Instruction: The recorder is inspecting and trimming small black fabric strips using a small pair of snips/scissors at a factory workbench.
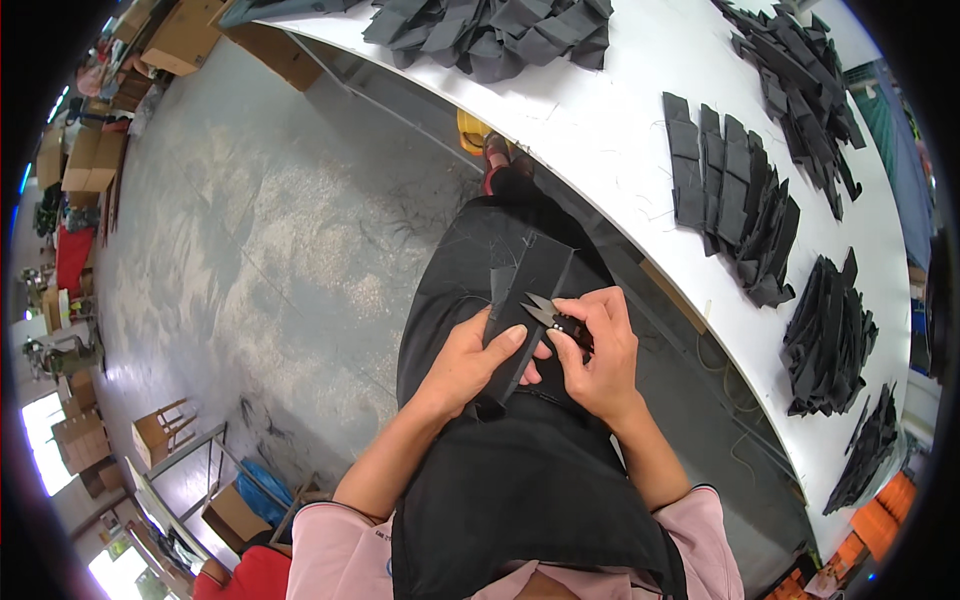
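Note:
Above my lap, my left hand (470, 362) grips a dark grey fabric piece (541, 262), thumb on top and fingers beneath. Loose threads stick out at its far end. Thread snips (545, 311) are in my right hand (605, 352), held between thumb and fingers. Their two pointed blades are apart and lie over the right edge of the fabric, aimed to the far left. Part of the snips' handle is hidden by my fingers. A black apron (520, 490) covers my front and lap behind the fabric.
A white table (620, 140) curves along my right side. On it lie a heap of dark fabric pieces (490, 35) and several bundles (735, 190). Cardboard boxes (95, 160) line the far left. A wooden stool (160, 430) stands on the grey floor (250, 250).

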